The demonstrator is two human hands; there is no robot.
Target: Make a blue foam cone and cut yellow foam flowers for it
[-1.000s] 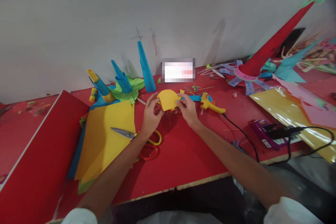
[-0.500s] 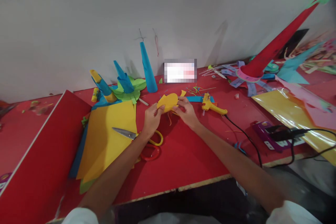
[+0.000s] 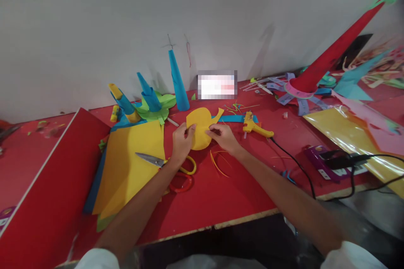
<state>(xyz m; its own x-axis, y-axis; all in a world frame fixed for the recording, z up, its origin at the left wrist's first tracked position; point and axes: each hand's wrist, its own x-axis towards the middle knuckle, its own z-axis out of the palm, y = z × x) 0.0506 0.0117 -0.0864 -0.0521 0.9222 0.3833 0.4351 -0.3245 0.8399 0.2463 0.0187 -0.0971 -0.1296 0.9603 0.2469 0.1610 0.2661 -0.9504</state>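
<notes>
Between my hands is a yellow paper cutout with rounded lobes, its broad face turned toward me. My left hand pinches its left edge between thumb and fingers. On the opposite edge, my right hand is closed in a pinch. Scissors with red and yellow handles lie partly under my left forearm, on yellow paper sheets. Thin orange paper strips rest on the table just below the cutout. A yellow paper scrap and a blue strip lie behind my right hand.
A yellow glue gun with a black cord lies right of my hands. Blue paper cones stand near the wall. A red board leans at left. A purple power strip and a tall red cone occupy the right.
The yellow cutout, earlier tilted and seemingly folded, is now opened out to show two lobes. My hands have barely shifted, and the orange strips below are more visible.
</notes>
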